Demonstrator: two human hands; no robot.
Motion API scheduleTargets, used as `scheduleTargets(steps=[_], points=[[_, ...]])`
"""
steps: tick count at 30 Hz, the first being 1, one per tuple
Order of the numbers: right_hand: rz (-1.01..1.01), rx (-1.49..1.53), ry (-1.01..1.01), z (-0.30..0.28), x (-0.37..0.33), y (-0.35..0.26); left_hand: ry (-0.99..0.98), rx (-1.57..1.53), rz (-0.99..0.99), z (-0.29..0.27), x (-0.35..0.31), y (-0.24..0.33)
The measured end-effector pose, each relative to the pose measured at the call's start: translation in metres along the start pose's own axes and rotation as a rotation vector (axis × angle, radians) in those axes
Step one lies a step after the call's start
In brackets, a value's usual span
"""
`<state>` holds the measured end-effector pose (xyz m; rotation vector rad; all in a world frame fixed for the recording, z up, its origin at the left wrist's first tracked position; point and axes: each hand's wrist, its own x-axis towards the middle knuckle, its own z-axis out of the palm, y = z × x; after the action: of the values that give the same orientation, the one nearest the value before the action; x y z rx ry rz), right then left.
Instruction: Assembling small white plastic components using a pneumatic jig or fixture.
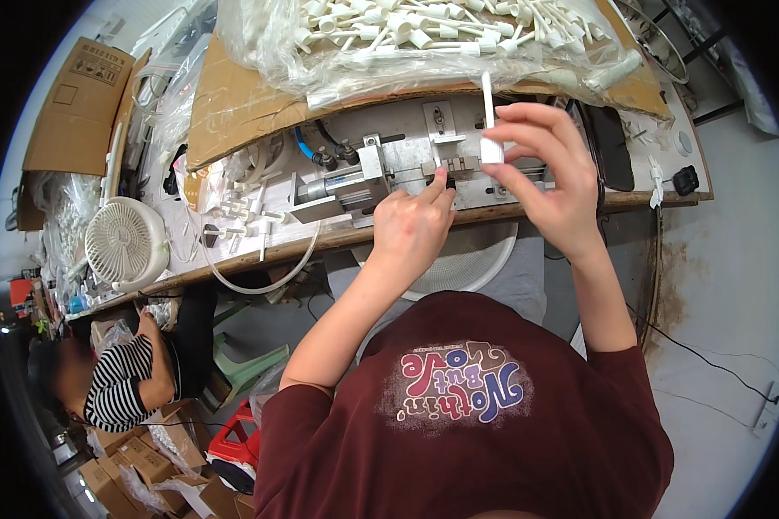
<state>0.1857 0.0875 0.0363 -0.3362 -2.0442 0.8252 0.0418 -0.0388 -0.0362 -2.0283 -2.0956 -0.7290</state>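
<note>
White plastic cup-ended stem [492,152] pinched btw R fingers [521,136]; w/ L index [432,189] at pneumatic jig [373,169], can't tell grip. Prob mid-loading; next, align.

Smooth, matt plastic marks the slender piece [492,152] I hold | bare metal, dully shining, forms the fixture [373,169] before me | crinkled, glossy clear plastic film [346,74] lies over matt cardboard [229,117] | worn, rough wood edges my workbench [485,213] | matt cloth makes my shirt [459,333] | smooth plastic shells the desk fan [119,242]
</note>
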Motion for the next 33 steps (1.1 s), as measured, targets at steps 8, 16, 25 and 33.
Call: scheduleTargets(steps=[8, 16, 25, 33], points=[[-0.126, -0.351, -0.2, 0.01, -0.052, 0.013, 0.078, -0.231, -0.024, -0.063, 0.046, -0.008], [-0.19, -0.476, -0.314, 0.04, -0.07, 0.026, 0.317, -0.008, 0.09, -0.069, 0.15, -0.037], [-0.176, -0.643, -0.37, 0.058, -0.059, 0.024, -0.044, 0.284, 0.159, -0.011, 0.2, -0.059], [-0.127, -0.61, -0.369, 0.056, -0.061, 0.027, 0.055, 0.013, 0.114, -0.046, 0.188, -0.052]])
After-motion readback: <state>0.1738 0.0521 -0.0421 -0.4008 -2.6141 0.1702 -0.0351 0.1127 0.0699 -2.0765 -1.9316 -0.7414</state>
